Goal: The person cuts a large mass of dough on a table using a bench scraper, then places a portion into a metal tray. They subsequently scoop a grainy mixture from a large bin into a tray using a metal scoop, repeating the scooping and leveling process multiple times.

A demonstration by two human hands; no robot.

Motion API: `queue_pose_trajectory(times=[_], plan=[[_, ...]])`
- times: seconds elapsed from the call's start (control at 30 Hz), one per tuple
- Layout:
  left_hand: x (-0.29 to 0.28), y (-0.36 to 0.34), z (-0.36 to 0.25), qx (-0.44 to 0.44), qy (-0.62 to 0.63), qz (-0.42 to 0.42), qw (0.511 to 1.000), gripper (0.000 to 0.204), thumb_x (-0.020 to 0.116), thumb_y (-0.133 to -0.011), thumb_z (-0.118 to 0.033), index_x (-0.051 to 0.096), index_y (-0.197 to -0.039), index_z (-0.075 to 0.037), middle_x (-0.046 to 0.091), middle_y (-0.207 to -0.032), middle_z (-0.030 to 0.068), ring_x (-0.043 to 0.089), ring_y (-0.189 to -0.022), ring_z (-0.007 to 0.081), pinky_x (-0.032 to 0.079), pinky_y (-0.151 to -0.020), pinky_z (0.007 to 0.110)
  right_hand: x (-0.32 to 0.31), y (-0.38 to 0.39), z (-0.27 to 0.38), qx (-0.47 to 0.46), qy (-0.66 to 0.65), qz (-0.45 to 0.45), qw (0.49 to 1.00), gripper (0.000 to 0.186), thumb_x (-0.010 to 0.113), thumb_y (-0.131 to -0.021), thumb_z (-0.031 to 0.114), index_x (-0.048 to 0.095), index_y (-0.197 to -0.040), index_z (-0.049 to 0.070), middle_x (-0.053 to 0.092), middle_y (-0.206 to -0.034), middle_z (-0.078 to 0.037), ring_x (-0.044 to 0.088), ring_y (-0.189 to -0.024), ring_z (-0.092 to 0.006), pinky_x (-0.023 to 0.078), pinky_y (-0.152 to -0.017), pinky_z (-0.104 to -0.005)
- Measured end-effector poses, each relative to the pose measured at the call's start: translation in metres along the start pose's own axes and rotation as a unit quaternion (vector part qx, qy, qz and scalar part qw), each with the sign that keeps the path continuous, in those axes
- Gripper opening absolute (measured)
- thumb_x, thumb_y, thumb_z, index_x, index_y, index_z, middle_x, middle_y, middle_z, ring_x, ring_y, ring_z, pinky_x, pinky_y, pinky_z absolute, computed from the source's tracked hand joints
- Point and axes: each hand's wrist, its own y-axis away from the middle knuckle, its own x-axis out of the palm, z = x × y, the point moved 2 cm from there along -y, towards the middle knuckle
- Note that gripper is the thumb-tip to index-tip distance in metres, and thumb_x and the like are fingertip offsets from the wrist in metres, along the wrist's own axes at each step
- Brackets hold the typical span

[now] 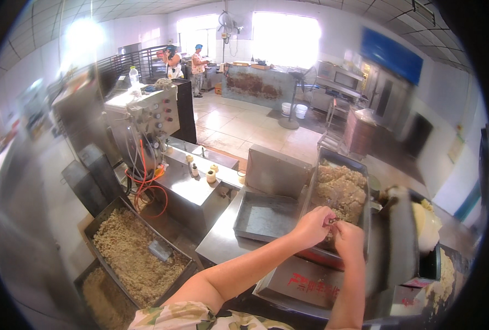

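Note:
My left hand and my right hand meet over a long metal tray at the right, which holds a lumpy beige mixture. Both hands have curled fingertips pinched around what looks like a small clump of that mixture; its exact shape is hard to see. An empty shallow steel pan sits just left of them on a steel counter. Below my hands is a metal surface with red markings.
Lower left are bins of crumbly mixture. A control machine with orange hoses stands behind, near small jars. A dark machine is at far right. Two people stand at the back, near a fan.

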Motion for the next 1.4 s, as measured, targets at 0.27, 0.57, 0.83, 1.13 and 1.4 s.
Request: queue_pose_trajectory(times=[0.27,0.57,0.83,1.13,1.4], plan=[[-0.001,0.000,-0.006,-0.079,0.025,0.076,0.994,0.018,0.065,-0.077,-0.001,0.067,-0.094,-0.003,0.069,-0.083,0.0137,0.068,-0.078,0.0276,0.053,-0.072,0.035,0.000,0.001,-0.002,-0.006,0.007,-0.005,1.000,0.009,0.066,-0.083,0.010,0.066,-0.082,0.001,0.062,-0.077,-0.020,0.061,-0.071,-0.0395,0.046,-0.062,-0.0434],[0.000,0.001,-0.003,-0.070,-0.003,0.067,0.995,0.015,0.066,-0.081,-0.008,0.069,-0.095,-0.003,0.068,-0.090,0.0172,0.066,-0.086,0.0321,0.052,-0.077,0.037,0.001,0.000,0.000,-0.008,-0.009,-0.018,1.000,0.008,0.066,-0.082,0.009,0.065,-0.083,0.001,0.061,-0.077,-0.020,0.061,-0.072,-0.0395,0.046,-0.061,-0.0435],[0.001,0.000,-0.002,-0.079,-0.013,0.055,0.995,0.015,0.064,-0.085,-0.015,0.069,-0.092,-0.003,0.068,-0.090,0.0185,0.065,-0.086,0.0347,0.051,-0.077,0.040,0.002,0.002,-0.003,-0.014,-0.014,-0.019,1.000,0.009,0.066,-0.082,0.009,0.066,-0.084,0.001,0.064,-0.079,-0.019,0.062,-0.073,-0.0379,0.048,-0.063,-0.0429],[0.001,-0.001,-0.003,-0.078,-0.020,0.025,0.996,0.020,0.060,-0.091,-0.022,0.061,-0.088,-0.003,0.066,-0.082,0.0212,0.064,-0.078,0.0410,0.051,-0.069,0.045,0.001,0.001,0.002,0.000,-0.015,-0.009,1.000,0.009,0.065,-0.081,0.007,0.068,-0.088,0.003,0.067,-0.083,-0.018,0.064,-0.077,-0.0373,0.050,-0.069,-0.0442],[-0.003,0.002,-0.013,-0.075,-0.079,0.076,0.991,0.030,0.057,-0.093,-0.033,0.064,-0.083,-0.005,0.065,-0.078,0.0213,0.063,-0.077,0.0418,0.050,-0.068,0.047,0.000,0.001,0.001,0.015,-0.015,0.009,1.000,0.009,0.065,-0.079,0.006,0.068,-0.088,0.004,0.067,-0.083,-0.018,0.064,-0.079,-0.0384,0.050,-0.070,-0.0462]])
